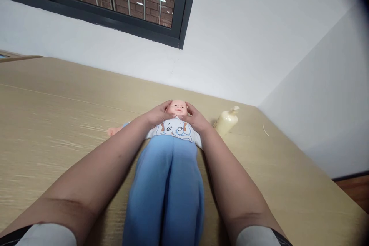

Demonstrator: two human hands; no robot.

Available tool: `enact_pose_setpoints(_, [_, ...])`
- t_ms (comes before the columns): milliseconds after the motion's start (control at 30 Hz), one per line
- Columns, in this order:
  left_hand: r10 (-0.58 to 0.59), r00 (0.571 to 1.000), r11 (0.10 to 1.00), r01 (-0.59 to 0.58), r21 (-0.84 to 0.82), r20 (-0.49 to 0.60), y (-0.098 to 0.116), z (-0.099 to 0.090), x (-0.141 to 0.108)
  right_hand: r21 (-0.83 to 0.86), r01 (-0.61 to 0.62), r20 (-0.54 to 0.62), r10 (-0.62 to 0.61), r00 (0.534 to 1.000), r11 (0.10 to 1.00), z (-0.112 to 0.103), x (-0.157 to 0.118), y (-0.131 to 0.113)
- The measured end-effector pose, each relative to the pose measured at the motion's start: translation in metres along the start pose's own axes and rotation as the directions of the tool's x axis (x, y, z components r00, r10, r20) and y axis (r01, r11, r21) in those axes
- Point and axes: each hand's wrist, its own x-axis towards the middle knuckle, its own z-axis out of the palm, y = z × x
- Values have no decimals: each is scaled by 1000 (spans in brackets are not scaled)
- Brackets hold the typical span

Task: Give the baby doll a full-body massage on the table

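A baby doll [170,169] lies on its back on the wooden table, its head towards the wall and its legs towards me. It wears a white top [175,128] with an elephant print and blue trousers. Cupped round one side of its head is my left hand [159,115], thumb near the chin. My right hand [196,117] clasps the other side in the same way. Past my left forearm one small doll hand [113,131] sticks out; the doll's other hand is hidden. A pale yellow pump bottle [226,121] leans to the right of my right wrist.
The wooden table [57,111] reaches back to a white wall [230,46]. A thin pale strip [265,130] lies near its right edge. Above the table is a dark-framed window [178,15] with bars and brickwork outside.
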Motion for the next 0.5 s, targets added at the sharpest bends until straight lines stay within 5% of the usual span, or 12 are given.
enact_pose_setpoints(133, [-79, 996, 992, 83, -96, 48, -2, -6, 1, 22, -26, 0, 26, 1000, 999, -5, -2, 2])
enact_pose_setpoints(300, [-165, 984, 965, 148, -218, -63, -4, -11, 4, 161, -61, 53, 53, 997, 985, -7, 2, 9])
enact_pose_setpoints(500, [-135, 983, 990, 130, -50, -123, 2, 1, 3, 138, -85, -62, 94, 994, 987, -4, 8, 13])
